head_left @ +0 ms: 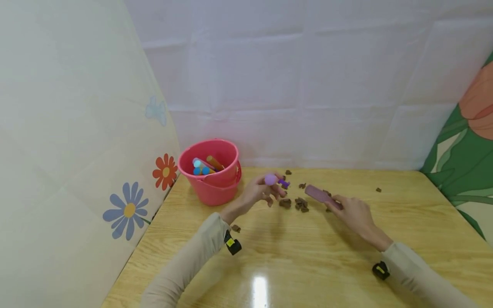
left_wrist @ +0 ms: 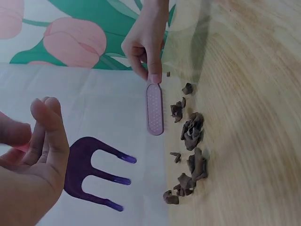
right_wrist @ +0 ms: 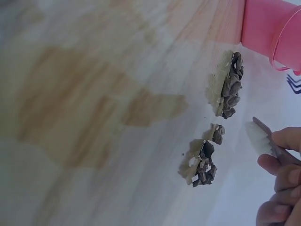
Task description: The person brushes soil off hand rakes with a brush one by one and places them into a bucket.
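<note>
My left hand (head_left: 257,191) grips a small purple toy rake (left_wrist: 81,172) by its lilac handle end (head_left: 271,179), holding it above the table. Three prongs show in the left wrist view, apart from the brown pieces. In my right hand (head_left: 357,215) is a mauve brush (head_left: 319,194), pinched at its handle between thumb and fingers. Pale bristles (right_wrist: 258,140) show in the right wrist view. Brown crumbled lumps (head_left: 301,204) lie on the table between and below the hands, some bunched together, others scattered. The brush is raised a little above them.
A pink bucket (head_left: 217,196) stands at the back left, beside my left hand, with several coloured sticks (head_left: 208,166) inside. Stray brown bits lie near my left wrist (head_left: 236,229) and far right (head_left: 378,189). White cloth (head_left: 308,85) hangs behind the wooden table (head_left: 308,265).
</note>
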The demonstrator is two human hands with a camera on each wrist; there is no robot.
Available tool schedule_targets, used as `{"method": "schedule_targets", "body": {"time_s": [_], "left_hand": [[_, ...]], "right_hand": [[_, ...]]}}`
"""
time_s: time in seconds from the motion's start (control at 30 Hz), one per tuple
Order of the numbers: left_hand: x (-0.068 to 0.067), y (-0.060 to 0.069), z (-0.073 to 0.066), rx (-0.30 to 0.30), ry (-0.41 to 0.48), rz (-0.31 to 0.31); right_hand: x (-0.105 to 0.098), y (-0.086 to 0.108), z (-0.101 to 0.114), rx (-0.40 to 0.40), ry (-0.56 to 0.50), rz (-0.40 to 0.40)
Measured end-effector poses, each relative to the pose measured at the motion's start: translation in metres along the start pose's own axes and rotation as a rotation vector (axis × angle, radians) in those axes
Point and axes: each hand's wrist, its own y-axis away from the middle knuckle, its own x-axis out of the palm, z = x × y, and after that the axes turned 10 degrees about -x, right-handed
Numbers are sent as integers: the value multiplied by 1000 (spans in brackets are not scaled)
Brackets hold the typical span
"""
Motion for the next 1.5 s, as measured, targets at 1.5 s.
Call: {"method": "schedule_targets", "body": {"time_s": [1.5], "left_hand": [[-58,21,-37,410,-287,-901]], "right_hand": [[-1,7,-6,45,-6,145]]}}
